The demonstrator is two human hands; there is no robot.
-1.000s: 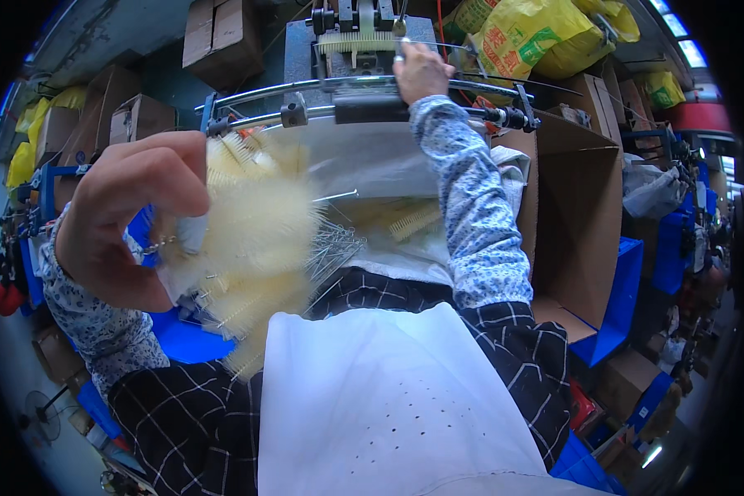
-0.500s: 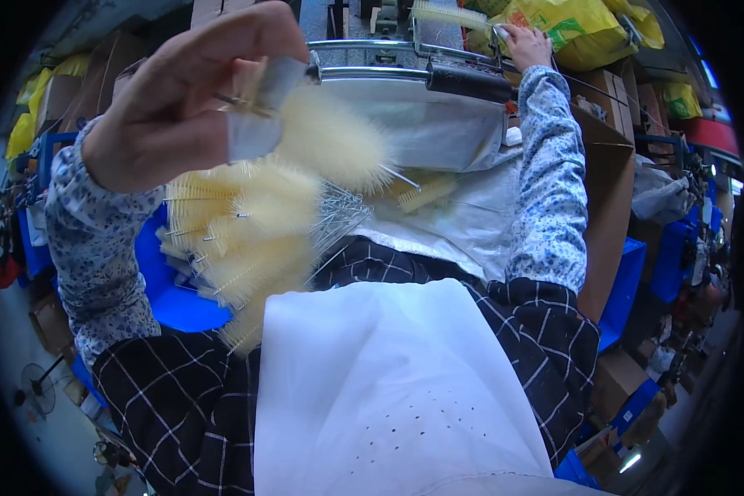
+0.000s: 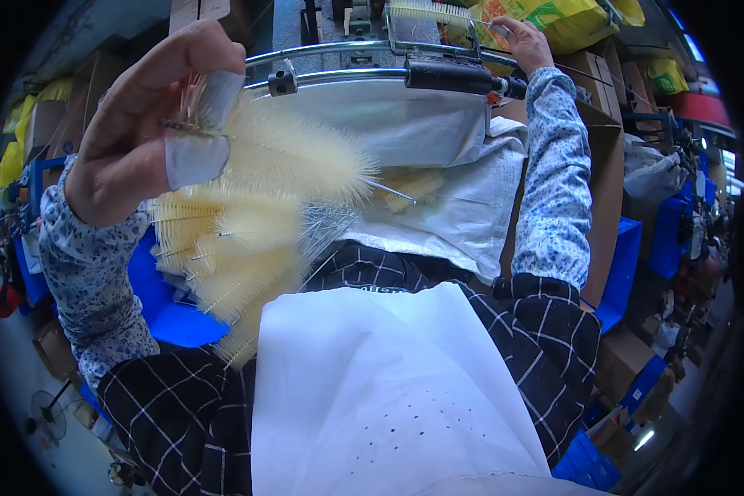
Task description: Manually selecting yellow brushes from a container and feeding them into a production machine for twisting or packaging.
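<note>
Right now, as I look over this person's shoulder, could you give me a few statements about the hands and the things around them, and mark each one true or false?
1. The left hand pinches a pale bristle brush. True.
2. The thumb of that hand is bare at its tip. False: white wraps cover the tips of the thumb and a finger.
3. The right hand rests in the lap. False: it is up beyond the black roller.
4. More pale brushes lie in a pile beside a blue bin. True.
5. The sleeves are plain red. False: they are white with a blue pattern.
</note>
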